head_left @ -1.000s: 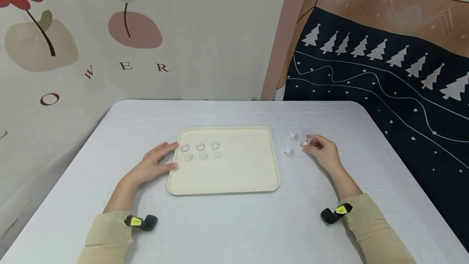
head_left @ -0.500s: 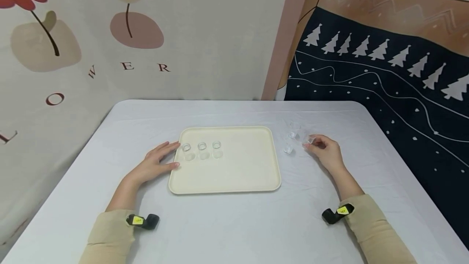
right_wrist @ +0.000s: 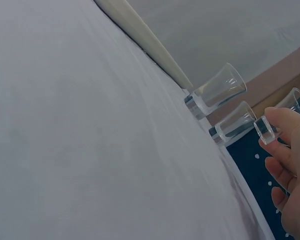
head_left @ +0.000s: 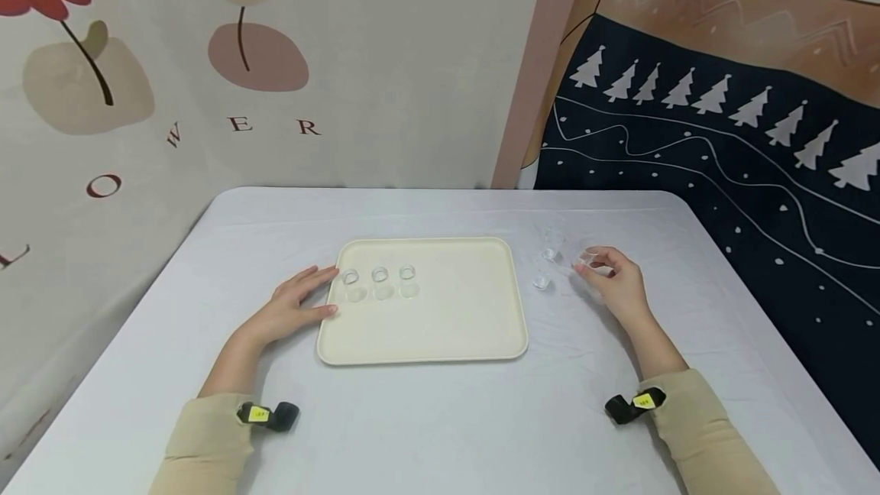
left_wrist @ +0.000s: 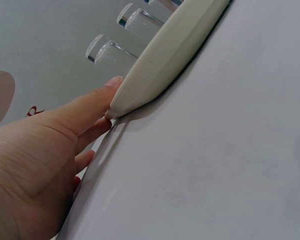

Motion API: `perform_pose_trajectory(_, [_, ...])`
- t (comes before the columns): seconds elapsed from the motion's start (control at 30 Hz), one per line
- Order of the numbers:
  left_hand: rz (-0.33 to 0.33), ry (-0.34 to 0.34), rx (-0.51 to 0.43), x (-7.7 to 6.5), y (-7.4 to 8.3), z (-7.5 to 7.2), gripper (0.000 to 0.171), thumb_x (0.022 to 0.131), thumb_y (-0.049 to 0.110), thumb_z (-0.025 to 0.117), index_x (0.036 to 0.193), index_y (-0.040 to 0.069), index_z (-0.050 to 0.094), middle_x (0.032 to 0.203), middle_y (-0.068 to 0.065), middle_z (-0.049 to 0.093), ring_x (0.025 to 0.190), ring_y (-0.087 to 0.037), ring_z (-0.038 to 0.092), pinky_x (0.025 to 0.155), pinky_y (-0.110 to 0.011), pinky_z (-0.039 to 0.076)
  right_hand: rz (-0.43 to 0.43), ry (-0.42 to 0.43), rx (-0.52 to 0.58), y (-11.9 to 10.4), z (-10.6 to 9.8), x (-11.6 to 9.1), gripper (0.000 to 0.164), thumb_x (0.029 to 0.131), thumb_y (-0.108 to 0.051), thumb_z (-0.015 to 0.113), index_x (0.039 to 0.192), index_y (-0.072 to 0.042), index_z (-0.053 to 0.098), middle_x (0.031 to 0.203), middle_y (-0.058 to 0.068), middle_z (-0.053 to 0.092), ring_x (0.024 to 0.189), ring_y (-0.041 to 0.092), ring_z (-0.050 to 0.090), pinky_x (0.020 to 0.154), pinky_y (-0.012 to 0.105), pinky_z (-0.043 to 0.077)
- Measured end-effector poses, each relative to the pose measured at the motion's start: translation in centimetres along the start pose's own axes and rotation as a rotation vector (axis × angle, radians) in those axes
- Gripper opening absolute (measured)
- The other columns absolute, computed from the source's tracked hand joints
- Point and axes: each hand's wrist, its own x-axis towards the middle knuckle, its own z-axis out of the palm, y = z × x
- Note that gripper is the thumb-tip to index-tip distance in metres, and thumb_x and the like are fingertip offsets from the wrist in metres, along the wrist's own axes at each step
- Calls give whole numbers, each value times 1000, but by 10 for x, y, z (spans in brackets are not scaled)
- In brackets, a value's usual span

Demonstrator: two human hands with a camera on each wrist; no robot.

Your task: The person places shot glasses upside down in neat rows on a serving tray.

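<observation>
My left hand (head_left: pixel 289 310) rests at the left edge of a cream tray (head_left: pixel 454 334), its fingers spread and the thumb tip on the rim (left_wrist: pixel 145 75). Three clear shot glasses stand upside down in a row on the tray, the leftmost glass (head_left: pixel 353 285) closest to that hand. To the right of the tray, my right hand (head_left: pixel 619 289) pinches another shot glass (right_wrist: pixel 265 131) between thumb and fingers, thick base downward, raised over the cloth. Two more glasses stand upright beside it: a nearer glass (right_wrist: pixel 215 92) and a farther glass (right_wrist: pixel 234 124).
A white cloth (head_left: pixel 440 426) covers the table, whose back edge runs along printed wall hangings. The dark tree-patterned hanging (head_left: pixel 687 143) drops past the right side of the table. Small black cameras sit on both sleeves.
My right hand has moved slightly to the right and up with its shot glass, away from the two standing glasses. The left hand stays at the tray's edge.
</observation>
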Motion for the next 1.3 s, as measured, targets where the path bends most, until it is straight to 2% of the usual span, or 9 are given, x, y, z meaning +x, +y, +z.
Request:
perform_pose_trajectory(0.3, [-7,5,-8,-1,1,0,78,83,46,71,148,17,38,155,-22,17,138,-51,6,97,-78,6,-64,6,64,-11,0,-2,29,87,-15,74,108,-2,60,93,-7,66,84,4,54,67,22,36])
perform_pose_trajectory(0.47, [-11,4,-7,-1,1,0,78,83,46,71,148,17,38,155,-22,16,138,-51,6,97,-78,6,-140,-1,101,-24,1,-5,26,85,-9,74,106,0,61,92,-10,64,83,6,54,65,22,37])
perform_pose_trajectory(0.6, [-12,4,-6,0,0,0,78,83,46,71,148,17,38,155,-22,16,138,-51,5,97,-78,6,-180,-18,121,-36,4,-8,25,84,-5,74,105,2,61,91,-6,64,83,9,54,69,25,37])
perform_pose_trajectory(0.77, [-9,5,-10,0,0,0,78,83,46,71,148,18,38,156,-21,16,138,-51,5,97,-78,6,-205,-47,126,-52,9,-14,26,84,-2,73,107,3,62,97,6,64,85,8,52,74,31,37])
perform_pose_trajectory(0.97, [-9,10,-8,0,-1,0,77,83,45,71,148,18,39,155,-22,17,138,-51,6,97,-78,7,-248,-91,116,-94,7,-30,27,85,6,67,111,11,60,99,22,62,87,13,51,75,35,38])
perform_pose_trajectory(1.17, [-10,-3,-4,0,-1,-1,78,83,46,71,148,18,38,155,-22,16,138,-51,6,97,-78,6,-308,-102,142,-109,9,-37,30,84,8,69,113,10,63,100,22,63,88,17,50,73,24,40])
perform_pose_trajectory(1.3, [-6,-4,-8,0,-2,-1,77,84,45,71,148,17,38,156,-22,16,138,-52,6,97,-78,6,-351,-97,144,-113,11,-37,30,82,10,69,112,10,65,97,21,64,85,16,49,70,25,43])
